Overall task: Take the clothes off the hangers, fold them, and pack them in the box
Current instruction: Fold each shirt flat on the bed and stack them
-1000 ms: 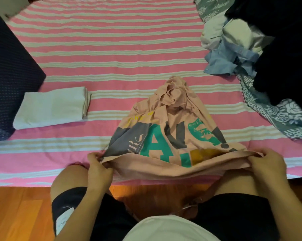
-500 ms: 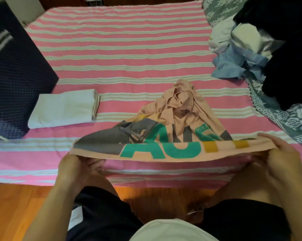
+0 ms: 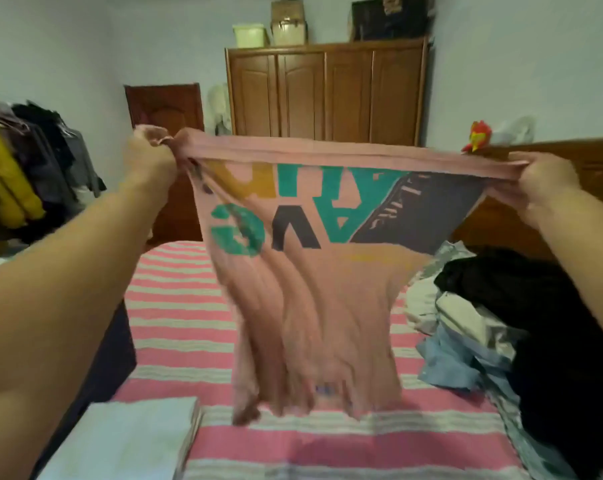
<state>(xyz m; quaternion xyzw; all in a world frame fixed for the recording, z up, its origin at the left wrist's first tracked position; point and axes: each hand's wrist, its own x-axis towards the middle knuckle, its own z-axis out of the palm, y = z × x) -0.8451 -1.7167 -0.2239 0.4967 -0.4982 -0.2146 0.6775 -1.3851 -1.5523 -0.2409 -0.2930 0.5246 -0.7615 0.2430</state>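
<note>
Pink shirt (image 3: pixel 307 306) motion-blurred; its collar end unreadable.

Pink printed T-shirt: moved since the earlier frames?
Yes. The pink printed T-shirt has gone up: it lay bunched on the pink striped bedsheet; now both hands hold it hanging above the sheet.

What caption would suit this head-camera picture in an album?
Both hands, left hand and right hand, hold a pink printed T-shirt up over the striped bed.

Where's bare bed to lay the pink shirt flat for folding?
Free: the striped sheet in the middle, between the folded white cloth at left and the clothes pile at right, under the hanging pink shirt. Crowded: the right edge. Both hands, left hand and right hand, grip the shirt.
</note>
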